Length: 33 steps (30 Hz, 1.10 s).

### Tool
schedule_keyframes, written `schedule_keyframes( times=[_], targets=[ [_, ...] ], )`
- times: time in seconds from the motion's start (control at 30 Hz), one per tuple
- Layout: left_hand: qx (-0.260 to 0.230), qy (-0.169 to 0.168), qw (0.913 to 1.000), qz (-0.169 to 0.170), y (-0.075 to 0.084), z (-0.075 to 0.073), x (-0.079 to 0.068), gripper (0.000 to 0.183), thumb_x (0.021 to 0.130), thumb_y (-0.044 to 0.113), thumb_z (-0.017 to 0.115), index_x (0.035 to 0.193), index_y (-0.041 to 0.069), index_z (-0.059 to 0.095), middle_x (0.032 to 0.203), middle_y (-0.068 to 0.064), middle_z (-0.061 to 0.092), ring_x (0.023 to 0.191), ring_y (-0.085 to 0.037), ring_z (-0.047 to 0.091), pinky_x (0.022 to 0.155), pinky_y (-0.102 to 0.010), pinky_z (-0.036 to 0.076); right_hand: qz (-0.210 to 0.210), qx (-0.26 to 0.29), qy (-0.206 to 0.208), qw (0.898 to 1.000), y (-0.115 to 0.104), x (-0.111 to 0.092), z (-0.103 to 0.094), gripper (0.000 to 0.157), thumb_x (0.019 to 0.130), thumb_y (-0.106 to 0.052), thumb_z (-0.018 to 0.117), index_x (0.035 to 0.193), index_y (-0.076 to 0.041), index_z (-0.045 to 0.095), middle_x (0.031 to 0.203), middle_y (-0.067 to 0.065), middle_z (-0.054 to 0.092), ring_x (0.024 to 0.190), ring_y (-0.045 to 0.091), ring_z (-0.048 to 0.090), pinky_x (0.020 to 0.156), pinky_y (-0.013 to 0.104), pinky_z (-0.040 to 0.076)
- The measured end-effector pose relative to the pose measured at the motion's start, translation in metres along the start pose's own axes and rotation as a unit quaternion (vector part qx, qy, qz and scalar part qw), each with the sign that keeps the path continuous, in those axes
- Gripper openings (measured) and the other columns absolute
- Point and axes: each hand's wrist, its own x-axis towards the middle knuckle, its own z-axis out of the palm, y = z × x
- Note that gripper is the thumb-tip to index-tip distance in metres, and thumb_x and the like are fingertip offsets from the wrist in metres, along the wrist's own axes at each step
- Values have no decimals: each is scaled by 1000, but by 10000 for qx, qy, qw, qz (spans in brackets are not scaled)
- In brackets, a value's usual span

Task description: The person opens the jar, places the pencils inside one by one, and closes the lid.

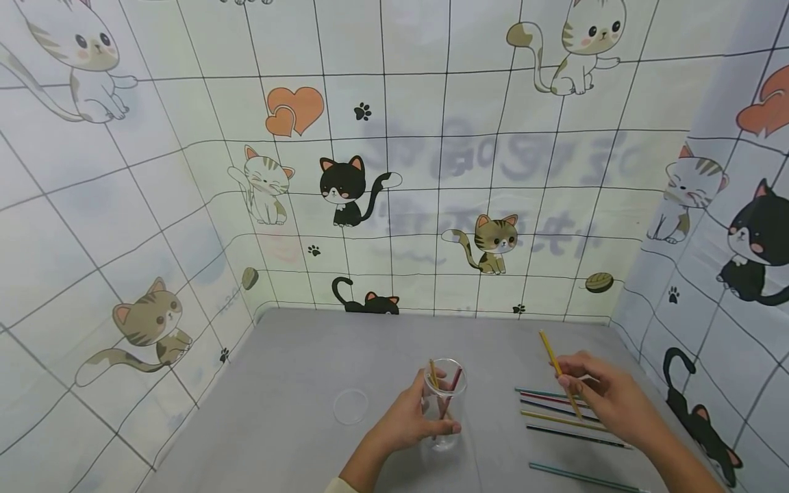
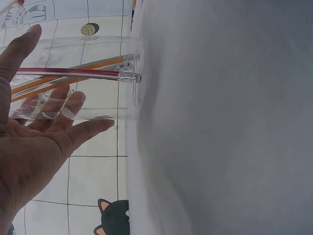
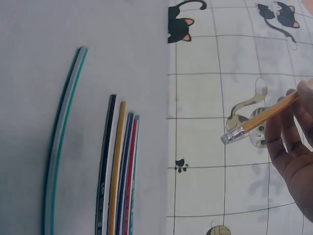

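My left hand (image 1: 409, 414) grips a clear cup (image 1: 453, 435) that stands upright on the grey table. Inside it lean a red pencil (image 2: 73, 73) and yellow pencils (image 2: 44, 88), their metal eraser ends down at the cup's base. Between thumb and fingers, my right hand (image 1: 607, 394) pinches another yellow pencil (image 1: 551, 352), raised over the table to the right of the cup. The eraser end (image 3: 232, 135) of that pencil points down past the fingers in the right wrist view.
Below the right hand, several pencils (image 1: 573, 433) lie side by side in blue, red, yellow and black. A teal pencil (image 1: 582, 477) lies apart, nearer me. Left of the cup is a clear round disc (image 1: 351, 407). Cat-print sheeting (image 1: 413, 274) walls the table's back and sides.
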Motion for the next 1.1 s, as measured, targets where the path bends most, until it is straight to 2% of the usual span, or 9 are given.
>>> schedule_keyframes(
  times=[0.23, 0.37, 0.67, 0.77, 0.97, 1.1],
  targets=[
    [-7, -23, 10000, -8, -1, -1, -1, 81, 87, 30, 97, 149, 40, 44, 146, 13, 67, 151, -33, 56, 121, -68, 47, 39, 296, 69, 9995, -13, 11, -1, 25, 104, 2, 71, 125, -12, 74, 109, -11, 75, 100, 1, 74, 89, 12, 60],
    [-10, -28, 10000, -35, -1, -2, 0, 82, 87, 31, 97, 148, 41, 44, 146, 14, 66, 150, -31, 56, 122, -67, 47, 80, 469, 83, 9988, -20, 16, 0, 22, 105, 3, 69, 125, -8, 72, 111, -10, 77, 100, 2, 75, 90, 11, 59],
    [23, -32, 10000, -49, -1, -1, 0, 81, 87, 31, 97, 148, 39, 45, 147, 11, 66, 151, -34, 56, 121, -67, 48, 162, 1236, 193, 9920, -31, 26, 2, 16, 108, 4, 65, 123, 1, 67, 110, 2, 81, 101, 8, 80, 88, 22, 65],
    [36, -46, 10000, -47, -1, -1, -1, 81, 87, 31, 97, 149, 39, 45, 148, 10, 66, 151, -35, 56, 121, -67, 48, 229, 1550, 245, 9874, -34, 29, 1, 18, 109, 5, 63, 127, 4, 64, 110, 5, 83, 103, 9, 81, 89, 24, 65],
    [119, -18, 9999, -50, -3, 0, 0, 82, 87, 34, 97, 148, 43, 44, 147, 15, 66, 151, -31, 56, 121, -66, 49, 371, 1930, 475, 9793, -39, 37, 1, 24, 109, 2, 64, 132, 6, 59, 119, 1, 77, 101, 11, 82, 90, 27, 66],
    [141, -5, 9999, -4, -3, -1, 0, 82, 87, 34, 97, 148, 44, 44, 146, 15, 66, 151, -29, 57, 121, -66, 49, 336, 2373, 554, 9693, -43, 42, 1, 25, 108, 4, 64, 133, 6, 58, 120, 8, 75, 104, 15, 83, 89, 34, 67]
  ],
)
